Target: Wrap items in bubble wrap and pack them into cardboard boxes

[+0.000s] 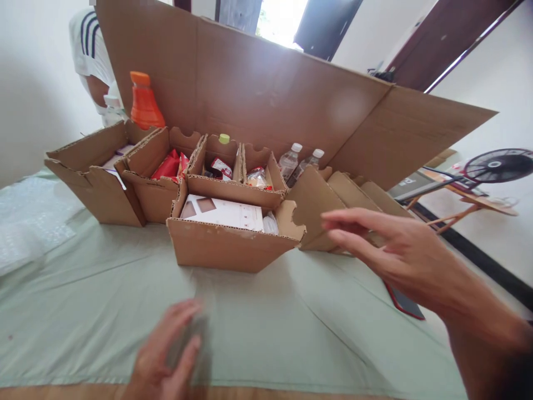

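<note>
My left hand (169,353) is low over the green cloth, its thumb and fingers apart and nothing in them; it is slightly blurred by motion. To the right, my right hand (400,250) reaches in with fingers stretched forward, a gap above the thumb, and nothing held. Between and beyond the hands stands a front cardboard box (225,244) holding a white carton (237,214) and a clear plastic-wrapped item (270,223). Nearest to my right hand are upright cardboard boxes (312,205), partly hidden behind it. Neither hand visibly touches a box.
Behind are boxes with red packets (169,165) and snack packs (258,176). An orange bottle (145,105) and two clear bottles (290,161) stand before a tall cardboard panel (266,83). Bubble wrap (37,214) lies left. Another person's sleeve (89,41) shows behind; a fan (495,165) is right.
</note>
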`<state>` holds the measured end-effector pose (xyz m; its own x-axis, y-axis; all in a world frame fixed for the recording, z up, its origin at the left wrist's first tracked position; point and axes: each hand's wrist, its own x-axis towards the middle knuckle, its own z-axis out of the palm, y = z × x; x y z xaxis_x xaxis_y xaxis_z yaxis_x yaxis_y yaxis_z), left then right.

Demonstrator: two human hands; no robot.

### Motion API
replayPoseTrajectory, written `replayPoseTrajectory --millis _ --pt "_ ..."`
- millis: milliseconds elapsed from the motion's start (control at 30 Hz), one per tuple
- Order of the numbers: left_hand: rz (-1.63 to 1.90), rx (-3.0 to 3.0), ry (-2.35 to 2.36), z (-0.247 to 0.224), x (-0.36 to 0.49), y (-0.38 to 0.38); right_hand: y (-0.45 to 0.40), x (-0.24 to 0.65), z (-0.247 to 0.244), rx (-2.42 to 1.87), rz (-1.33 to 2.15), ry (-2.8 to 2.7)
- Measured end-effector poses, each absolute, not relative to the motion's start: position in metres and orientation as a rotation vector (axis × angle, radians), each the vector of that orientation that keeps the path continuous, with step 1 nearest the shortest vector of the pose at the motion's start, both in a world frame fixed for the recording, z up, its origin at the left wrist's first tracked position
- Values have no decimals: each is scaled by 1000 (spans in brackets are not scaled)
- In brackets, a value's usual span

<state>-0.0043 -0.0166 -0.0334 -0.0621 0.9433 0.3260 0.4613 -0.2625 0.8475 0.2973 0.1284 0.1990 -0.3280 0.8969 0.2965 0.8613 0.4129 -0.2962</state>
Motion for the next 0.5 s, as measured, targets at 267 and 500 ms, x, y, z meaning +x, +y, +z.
replayPoseTrajectory --millis 267,500 --pt "1461 1416 1655 31 -40 82 128 276 71 -1353 788 -1878" --pt "1480 1416 1443 39 27 58 84 287 58 -1367 426 -1805"
